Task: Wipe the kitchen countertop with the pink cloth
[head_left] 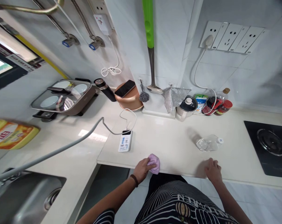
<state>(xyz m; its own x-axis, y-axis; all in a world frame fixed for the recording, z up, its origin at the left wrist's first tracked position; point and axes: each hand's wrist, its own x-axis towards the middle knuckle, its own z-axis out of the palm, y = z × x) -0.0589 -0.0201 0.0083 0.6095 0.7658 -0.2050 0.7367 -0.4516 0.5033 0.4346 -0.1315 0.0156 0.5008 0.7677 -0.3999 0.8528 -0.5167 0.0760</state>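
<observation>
Cloth (154,164) of lilac colour is located at the front edge of the counter (168,140), bunched and clamped between the thumb and fingers of the left hand (142,169). The right hand (213,171) rests well apart, near the clear bottle (208,143), fingers bent; whether it encloses anything cannot be told. Expected handling: light, soft, pliable, not fragile. Grip from above at the bunched middle. Legible marking: 立白 on the yellow container (15,135). Lettering on the shirt (192,203) appears to read HALLOWEEN. Smaller print on the white device (125,142) is indistinct.
</observation>
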